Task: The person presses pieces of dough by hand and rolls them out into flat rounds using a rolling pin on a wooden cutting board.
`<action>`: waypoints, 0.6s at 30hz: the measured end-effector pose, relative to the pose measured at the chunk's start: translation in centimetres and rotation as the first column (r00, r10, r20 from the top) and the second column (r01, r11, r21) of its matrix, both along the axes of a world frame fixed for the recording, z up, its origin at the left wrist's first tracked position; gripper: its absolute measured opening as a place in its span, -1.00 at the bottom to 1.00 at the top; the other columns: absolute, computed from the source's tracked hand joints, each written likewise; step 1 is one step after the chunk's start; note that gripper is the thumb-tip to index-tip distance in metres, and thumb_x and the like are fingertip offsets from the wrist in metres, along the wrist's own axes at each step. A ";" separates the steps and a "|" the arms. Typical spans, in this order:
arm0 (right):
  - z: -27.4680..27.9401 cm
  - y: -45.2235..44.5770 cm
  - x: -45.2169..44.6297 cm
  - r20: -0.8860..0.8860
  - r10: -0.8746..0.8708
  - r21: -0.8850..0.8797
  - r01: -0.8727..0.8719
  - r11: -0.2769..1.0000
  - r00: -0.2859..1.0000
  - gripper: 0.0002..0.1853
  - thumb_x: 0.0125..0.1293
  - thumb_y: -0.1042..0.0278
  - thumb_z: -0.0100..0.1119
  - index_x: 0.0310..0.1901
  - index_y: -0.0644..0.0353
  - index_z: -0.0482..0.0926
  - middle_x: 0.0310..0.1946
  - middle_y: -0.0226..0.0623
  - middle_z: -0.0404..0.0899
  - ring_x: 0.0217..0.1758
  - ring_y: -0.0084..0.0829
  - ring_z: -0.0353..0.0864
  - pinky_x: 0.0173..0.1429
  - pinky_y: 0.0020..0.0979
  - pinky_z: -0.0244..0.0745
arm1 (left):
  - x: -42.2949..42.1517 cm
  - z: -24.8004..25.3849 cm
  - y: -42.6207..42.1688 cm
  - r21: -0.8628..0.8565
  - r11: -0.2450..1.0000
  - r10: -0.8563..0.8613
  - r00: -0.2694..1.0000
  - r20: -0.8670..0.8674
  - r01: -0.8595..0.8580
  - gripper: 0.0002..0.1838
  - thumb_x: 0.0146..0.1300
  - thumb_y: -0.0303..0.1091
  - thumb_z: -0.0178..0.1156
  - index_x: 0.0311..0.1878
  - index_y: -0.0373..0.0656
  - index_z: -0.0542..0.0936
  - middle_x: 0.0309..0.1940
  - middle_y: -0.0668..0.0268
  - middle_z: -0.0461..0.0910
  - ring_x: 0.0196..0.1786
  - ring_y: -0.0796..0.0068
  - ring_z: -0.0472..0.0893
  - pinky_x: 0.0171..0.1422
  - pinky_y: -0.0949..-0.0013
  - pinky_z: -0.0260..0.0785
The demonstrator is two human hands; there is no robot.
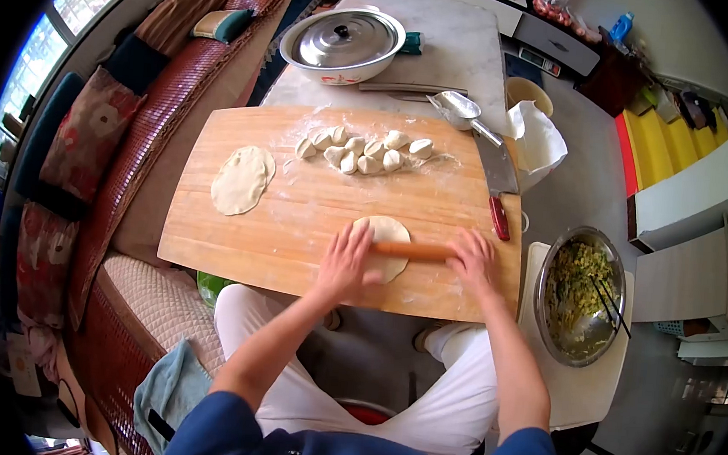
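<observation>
A wooden rolling pin [418,251] lies across a round dough wrapper [386,269] near the front of the wooden board [293,256]. Over the pin's left end is my left hand [346,262], at the wrapper's left edge, its thumb blurred. My right hand [474,260] is closed over the other end, beyond the dough. Another flattened dough round [243,180] rests on the board's left side. Behind the pin, several small dough pieces [370,149] sit in loose flour.
A knife [498,212] lies along the board's right edge, with a metal scoop [463,111] by its tip. A lidded basin [344,45] stands behind the board. At the right is a metal bowl of chopped filling [580,283] with chopsticks. A white bag [535,143] stands beyond the knife.
</observation>
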State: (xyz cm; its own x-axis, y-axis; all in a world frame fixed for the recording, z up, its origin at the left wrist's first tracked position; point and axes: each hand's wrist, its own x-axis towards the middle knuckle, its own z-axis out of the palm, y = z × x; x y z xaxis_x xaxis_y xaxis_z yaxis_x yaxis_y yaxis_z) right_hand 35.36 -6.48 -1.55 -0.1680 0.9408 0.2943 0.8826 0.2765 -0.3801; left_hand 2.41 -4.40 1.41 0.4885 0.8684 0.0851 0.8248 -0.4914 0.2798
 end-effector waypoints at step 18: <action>0.4 0.0 -0.8 0.051 0.094 -0.040 -0.092 0.995 0.994 -0.60 0.26 0.09 0.33 0.14 -0.16 0.63 0.39 -0.36 0.40 0.55 -0.15 0.19 0.57 0.06 0.02 | -1.8 0.7 -1.8 -0.028 0.999 -0.039 0.999 0.000 0.039 0.02 0.22 0.29 0.21 0.57 -0.15 0.15 0.62 0.17 0.03 0.62 -0.04 0.04 0.64 -0.08 -0.09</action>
